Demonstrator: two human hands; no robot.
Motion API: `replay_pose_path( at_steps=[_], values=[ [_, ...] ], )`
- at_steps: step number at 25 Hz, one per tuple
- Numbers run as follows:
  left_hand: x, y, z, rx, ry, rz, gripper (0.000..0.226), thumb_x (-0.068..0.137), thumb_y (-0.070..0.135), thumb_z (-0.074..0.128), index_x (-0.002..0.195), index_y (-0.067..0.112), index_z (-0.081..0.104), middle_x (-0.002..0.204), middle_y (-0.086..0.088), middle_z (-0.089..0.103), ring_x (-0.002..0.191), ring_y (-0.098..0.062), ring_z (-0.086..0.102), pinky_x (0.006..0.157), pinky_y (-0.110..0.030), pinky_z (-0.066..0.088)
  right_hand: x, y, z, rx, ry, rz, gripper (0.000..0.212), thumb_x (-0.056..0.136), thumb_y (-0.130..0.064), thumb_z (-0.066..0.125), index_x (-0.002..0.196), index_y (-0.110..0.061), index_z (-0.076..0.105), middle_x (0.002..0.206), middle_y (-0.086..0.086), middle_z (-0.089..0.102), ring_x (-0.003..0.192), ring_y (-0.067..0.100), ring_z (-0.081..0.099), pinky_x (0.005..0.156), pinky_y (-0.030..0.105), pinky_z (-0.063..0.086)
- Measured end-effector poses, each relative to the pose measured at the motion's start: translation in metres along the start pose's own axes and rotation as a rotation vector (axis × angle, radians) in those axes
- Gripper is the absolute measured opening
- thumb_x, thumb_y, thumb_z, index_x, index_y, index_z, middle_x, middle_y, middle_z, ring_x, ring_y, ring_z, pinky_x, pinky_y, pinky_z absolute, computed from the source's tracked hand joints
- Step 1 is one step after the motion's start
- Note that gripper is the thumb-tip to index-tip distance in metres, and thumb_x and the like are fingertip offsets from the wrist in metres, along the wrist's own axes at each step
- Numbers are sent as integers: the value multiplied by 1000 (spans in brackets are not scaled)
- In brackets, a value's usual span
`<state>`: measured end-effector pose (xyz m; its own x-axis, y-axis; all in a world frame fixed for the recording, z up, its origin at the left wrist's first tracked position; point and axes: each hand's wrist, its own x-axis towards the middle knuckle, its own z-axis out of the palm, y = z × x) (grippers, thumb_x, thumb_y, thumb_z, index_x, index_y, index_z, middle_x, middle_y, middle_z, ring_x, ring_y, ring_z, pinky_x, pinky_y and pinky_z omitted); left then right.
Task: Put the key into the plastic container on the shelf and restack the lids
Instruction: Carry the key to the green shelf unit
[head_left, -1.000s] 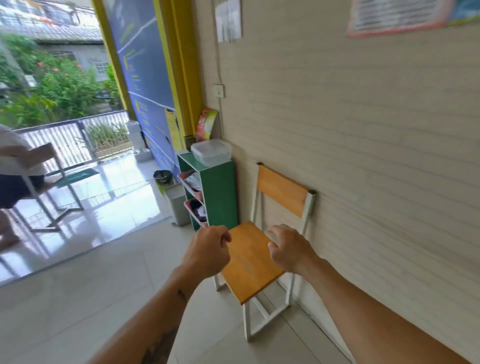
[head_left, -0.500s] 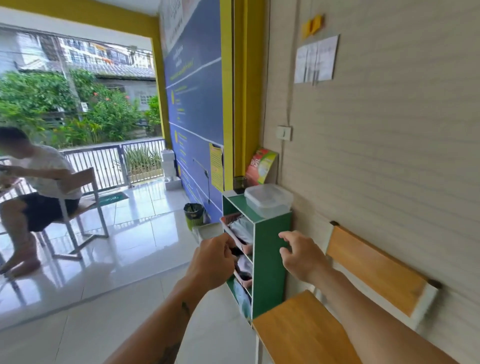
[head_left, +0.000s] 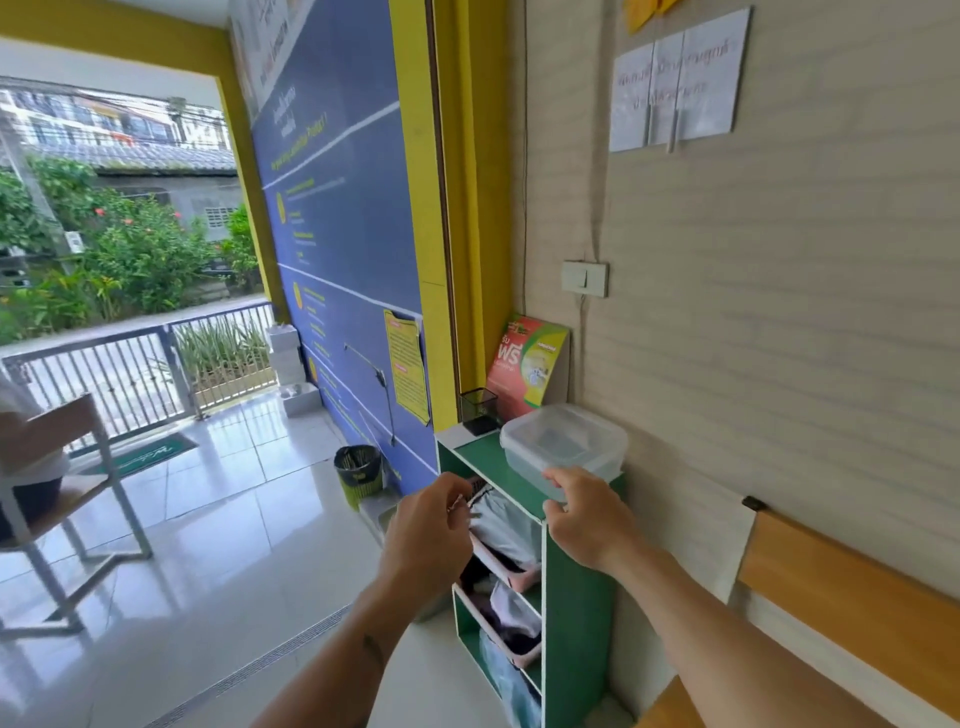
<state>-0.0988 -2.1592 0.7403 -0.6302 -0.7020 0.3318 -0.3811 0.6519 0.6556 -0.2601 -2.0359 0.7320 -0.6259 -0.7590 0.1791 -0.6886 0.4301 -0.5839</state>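
Observation:
A clear plastic container (head_left: 563, 448) with its lid on sits on top of a small green shelf (head_left: 576, 597) against the wall. My right hand (head_left: 584, 517) touches the near edge of the container, fingers curled on its rim. My left hand (head_left: 434, 540) is closed in front of the shelf's upper opening, pinching a small metal key (head_left: 460, 506) of which only a thin glint shows between the fingers.
A black mesh pen cup (head_left: 479, 410) and a red-green leaflet (head_left: 527, 361) stand behind the container. Pink baskets with bags fill the shelf. A wooden chair (head_left: 841, 597) is at right, a bin (head_left: 358, 470) by the blue wall, a seated person (head_left: 31, 457) at far left.
I have walked closer to the shelf. My right hand rose from beside the shelf's side to the container's edge; my left hand stayed closed and moved up to the shelf front.

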Motion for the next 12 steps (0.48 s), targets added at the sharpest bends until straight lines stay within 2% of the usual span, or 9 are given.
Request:
replay_pose_path(
  at_steps=[7,10,12],
  values=[
    [148,-34,57,-187,-12,-115,26,85,5,57,98,24,70,89,3,74,83,-15,67,77,-30,55,153,24,17,-50,-4,-4,50,94,-24,46,143,-17,44,146,4,48,132,22,44,109,37,36],
    [199,-56,80,-280,-35,-157,26,85,3,58,93,24,70,84,5,73,82,-14,70,78,-39,60,200,32,29,-76,1,14,48,94,-24,47,142,-17,46,146,3,48,131,22,44,107,34,36],
    [233,-71,97,-301,-62,-164,24,86,6,59,92,27,70,83,6,73,81,-15,70,74,-36,59,227,39,43,-88,3,46,49,93,-25,47,141,-17,46,146,3,48,131,22,45,107,35,37]
  ],
)
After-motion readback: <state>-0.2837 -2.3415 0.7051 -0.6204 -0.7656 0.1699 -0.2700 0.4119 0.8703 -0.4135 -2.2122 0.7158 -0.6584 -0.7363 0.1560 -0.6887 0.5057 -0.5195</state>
